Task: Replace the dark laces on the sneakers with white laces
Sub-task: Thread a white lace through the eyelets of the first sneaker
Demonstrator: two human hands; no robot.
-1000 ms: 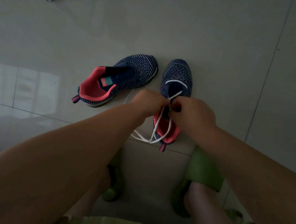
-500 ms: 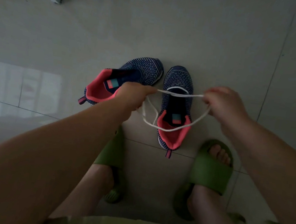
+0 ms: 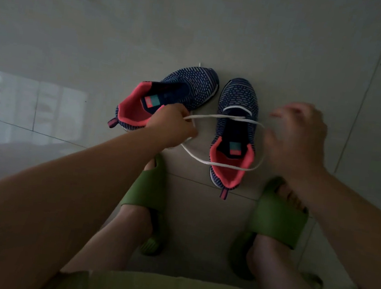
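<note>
Lacing right-hand sneaker (image 3: 234, 135), first crossing. Left hand (image 3: 172, 125) pinches white lace (image 3: 215, 117), 9 o'clock; right hand (image 3: 296, 139) blurred, grip unclear. Next: thread next eyelets.

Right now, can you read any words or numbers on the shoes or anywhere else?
No text can be read.
Tag inside the left shoe: teal and pink patch, any print too blurred.
Tag inside the right shoe: same patch, too blurred.
White lace, green slippers, floor: no writing visible.
</note>
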